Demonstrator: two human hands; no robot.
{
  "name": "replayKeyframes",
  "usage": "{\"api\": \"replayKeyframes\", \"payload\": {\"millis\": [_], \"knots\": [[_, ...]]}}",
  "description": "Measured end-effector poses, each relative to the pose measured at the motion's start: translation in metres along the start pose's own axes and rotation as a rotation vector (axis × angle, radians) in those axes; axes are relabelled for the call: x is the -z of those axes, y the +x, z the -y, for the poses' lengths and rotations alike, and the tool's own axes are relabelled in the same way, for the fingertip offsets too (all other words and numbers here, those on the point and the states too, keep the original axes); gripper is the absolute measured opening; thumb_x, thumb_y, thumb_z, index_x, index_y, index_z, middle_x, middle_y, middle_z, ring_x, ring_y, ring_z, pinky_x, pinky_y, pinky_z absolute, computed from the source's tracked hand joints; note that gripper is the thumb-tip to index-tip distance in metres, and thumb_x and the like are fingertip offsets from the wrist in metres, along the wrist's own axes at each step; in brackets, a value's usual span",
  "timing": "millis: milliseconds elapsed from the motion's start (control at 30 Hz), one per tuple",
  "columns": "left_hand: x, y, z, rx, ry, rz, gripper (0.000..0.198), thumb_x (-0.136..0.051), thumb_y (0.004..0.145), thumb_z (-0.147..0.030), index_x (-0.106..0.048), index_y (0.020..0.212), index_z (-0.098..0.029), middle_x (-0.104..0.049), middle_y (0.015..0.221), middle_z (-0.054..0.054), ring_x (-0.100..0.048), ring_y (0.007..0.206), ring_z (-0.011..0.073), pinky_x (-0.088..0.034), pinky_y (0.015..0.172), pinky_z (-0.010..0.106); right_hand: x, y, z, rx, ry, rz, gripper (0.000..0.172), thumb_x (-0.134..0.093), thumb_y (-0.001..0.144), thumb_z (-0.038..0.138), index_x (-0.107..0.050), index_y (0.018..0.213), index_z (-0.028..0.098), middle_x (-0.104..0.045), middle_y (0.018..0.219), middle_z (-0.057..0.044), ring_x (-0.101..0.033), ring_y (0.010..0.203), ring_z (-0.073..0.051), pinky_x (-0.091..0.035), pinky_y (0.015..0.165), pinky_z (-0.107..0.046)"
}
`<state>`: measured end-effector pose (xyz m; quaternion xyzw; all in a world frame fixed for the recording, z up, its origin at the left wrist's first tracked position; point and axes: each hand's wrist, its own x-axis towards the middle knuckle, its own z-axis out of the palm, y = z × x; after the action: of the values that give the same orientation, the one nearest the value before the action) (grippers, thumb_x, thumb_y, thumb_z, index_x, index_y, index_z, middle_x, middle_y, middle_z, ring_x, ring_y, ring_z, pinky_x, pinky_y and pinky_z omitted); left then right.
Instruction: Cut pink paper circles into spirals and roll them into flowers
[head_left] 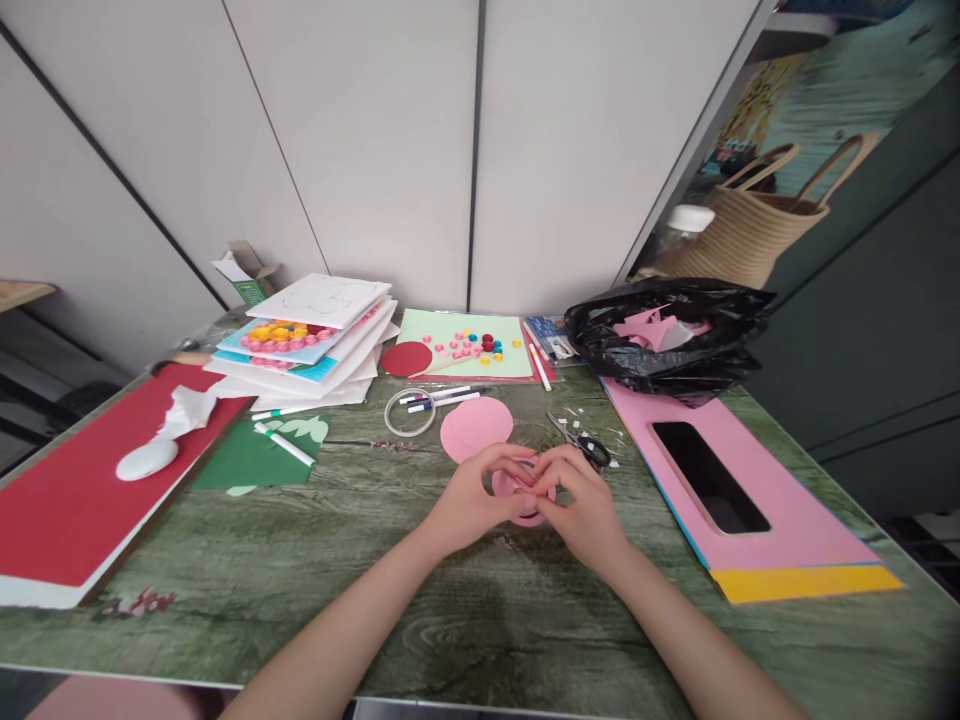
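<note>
Above the middle of the table, my left hand and my right hand meet with their fingertips pinched together. Between them they grip a piece of pink paper that looks curled into a round or spiral shape; the fingers cover much of it. Just beyond my left hand lie overlapping pink paper circles. Scissors with black handles rest past my right hand, among small white paper scraps. A roll of clear tape sits beside several pens.
Stacked white boards with paper decorations stand back left. Green paper and red sheets lie left. Rolled paper pieces cover a pale green sheet. A black plastic bag and a phone rest on pink sheets at right.
</note>
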<state>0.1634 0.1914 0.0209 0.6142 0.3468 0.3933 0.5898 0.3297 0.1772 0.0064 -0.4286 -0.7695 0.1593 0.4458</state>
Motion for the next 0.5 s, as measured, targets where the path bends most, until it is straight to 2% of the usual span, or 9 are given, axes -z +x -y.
{"api": "replayKeyframes", "payload": {"millis": [233, 500], "knots": [[-0.001, 0.0, 0.0, 0.015, -0.06, -0.015, 0.047, -0.074, 0.063, -0.025, -0.058, 0.107, -0.016, -0.065, 0.082, 0.005, -0.059, 0.081, 0.0171, -0.042, 0.081, 0.03, 0.0022, 0.0027, 0.0063, 0.004, -0.031, -0.019, 0.013, -0.063, 0.071, 0.01, -0.056, 0.069, 0.022, -0.055, 0.08, -0.002, -0.053, 0.08, -0.018, -0.042, 0.07, -0.031], [0.0043, 0.0031, 0.0038, 0.036, -0.185, -0.072, 0.04, -0.069, 0.068, -0.019, -0.056, 0.106, -0.018, -0.062, 0.078, 0.001, -0.057, 0.078, 0.0141, -0.04, 0.08, 0.028, 0.0029, 0.001, 0.002, 0.032, -0.033, 0.021, 0.017, -0.056, 0.081, 0.014, -0.063, 0.092, 0.025, -0.057, 0.089, -0.004, -0.054, 0.087, -0.018, -0.044, 0.077, -0.034]]}}
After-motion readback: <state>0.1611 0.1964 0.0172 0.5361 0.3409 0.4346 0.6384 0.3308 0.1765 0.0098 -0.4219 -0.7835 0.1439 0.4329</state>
